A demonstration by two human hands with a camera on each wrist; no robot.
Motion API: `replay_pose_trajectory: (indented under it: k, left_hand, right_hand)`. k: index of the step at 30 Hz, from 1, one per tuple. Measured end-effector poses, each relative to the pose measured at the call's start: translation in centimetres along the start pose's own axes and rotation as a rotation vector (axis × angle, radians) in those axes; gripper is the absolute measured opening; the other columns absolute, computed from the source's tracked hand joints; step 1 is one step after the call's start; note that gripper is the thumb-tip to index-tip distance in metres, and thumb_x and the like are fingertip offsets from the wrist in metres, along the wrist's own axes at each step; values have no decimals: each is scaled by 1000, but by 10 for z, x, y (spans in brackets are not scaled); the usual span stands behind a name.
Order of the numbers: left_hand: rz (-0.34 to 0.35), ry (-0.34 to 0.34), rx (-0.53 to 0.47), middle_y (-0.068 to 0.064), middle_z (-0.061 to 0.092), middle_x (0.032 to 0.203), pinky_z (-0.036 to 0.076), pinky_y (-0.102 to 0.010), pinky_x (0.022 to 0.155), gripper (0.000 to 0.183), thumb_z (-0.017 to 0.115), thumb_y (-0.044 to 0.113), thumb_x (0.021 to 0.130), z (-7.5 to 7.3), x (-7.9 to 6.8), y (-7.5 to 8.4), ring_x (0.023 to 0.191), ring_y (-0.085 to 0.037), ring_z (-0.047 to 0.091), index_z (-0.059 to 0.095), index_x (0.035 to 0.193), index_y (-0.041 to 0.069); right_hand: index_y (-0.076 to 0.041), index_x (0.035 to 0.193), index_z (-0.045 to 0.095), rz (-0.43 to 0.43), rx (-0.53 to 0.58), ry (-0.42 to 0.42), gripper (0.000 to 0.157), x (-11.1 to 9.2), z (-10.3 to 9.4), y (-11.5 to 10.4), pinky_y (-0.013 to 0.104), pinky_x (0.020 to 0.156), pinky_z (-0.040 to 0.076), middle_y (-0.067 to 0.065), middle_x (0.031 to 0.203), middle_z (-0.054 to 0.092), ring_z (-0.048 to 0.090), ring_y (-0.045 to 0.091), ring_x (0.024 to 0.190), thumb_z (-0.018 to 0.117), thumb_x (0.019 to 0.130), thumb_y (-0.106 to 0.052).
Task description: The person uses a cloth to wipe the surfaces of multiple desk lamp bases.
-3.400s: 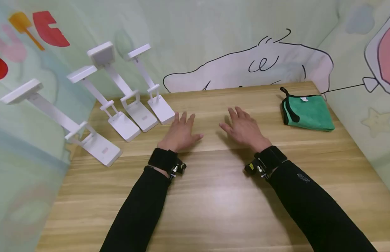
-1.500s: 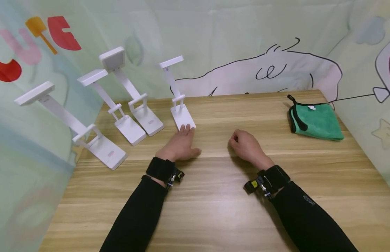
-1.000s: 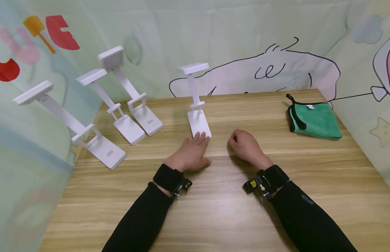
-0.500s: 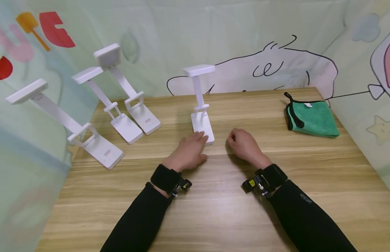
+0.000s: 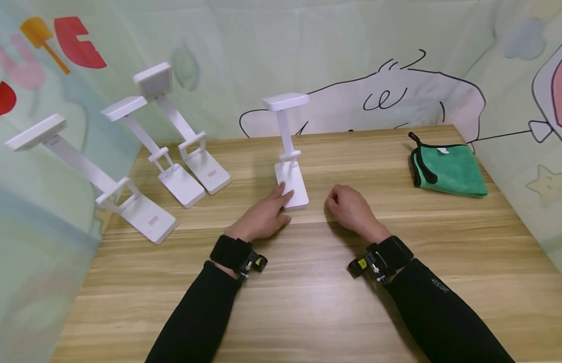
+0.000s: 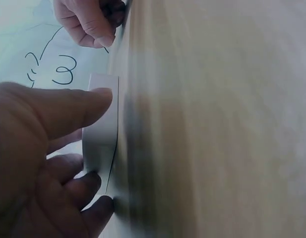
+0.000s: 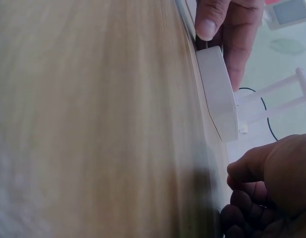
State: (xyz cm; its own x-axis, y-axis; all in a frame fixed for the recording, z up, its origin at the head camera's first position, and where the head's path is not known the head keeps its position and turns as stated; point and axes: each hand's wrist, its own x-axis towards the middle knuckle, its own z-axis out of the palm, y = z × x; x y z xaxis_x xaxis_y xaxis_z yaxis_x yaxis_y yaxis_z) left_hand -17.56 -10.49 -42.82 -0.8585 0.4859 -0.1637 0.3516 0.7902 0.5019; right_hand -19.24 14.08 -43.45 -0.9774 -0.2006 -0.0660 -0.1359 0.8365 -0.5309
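A white desk lamp [image 5: 293, 184] stands upright near the middle of the wooden table, its head raised over its base. At the base's front left corner is my left hand [image 5: 262, 217], the index finger reaching over its top. In the left wrist view the thumb [image 6: 88, 106] lies across the base's front face [image 6: 103, 131], and the other fingertips are down by its left side. To the right of the lamp my right hand [image 5: 352, 209] rests on the table, fingers curled in with nothing in them. The right wrist view shows its thumb tip against the curled fingers.
Three more white desk lamps stand at the left: a front one [image 5: 149, 218], a middle one [image 5: 182, 185] and a back one [image 5: 205, 169]. A folded green cloth [image 5: 451, 169] with black edging lies at the back right. Printed fabric [image 5: 344, 40] walls the table.
The left hand slid the rear-right lamp away from the other lamps, rightward and nearer, then shifted to its front left corner. The right hand drew back and curled its fingers.
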Motion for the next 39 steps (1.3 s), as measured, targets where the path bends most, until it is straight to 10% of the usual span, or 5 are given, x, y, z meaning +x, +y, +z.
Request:
replay_pose_trajectory:
  k: [39]
  left_hand:
    - [43, -17, -80, 1, 8, 163, 30, -37, 114, 72, 66, 26, 91, 4, -1, -4, 142, -14, 21, 28, 152, 27]
  right_hand:
    - [-7, 87, 59, 2, 4, 16, 12, -2, 1, 1, 36, 64, 43, 11, 87, 58, 53, 26, 77, 53, 91, -17]
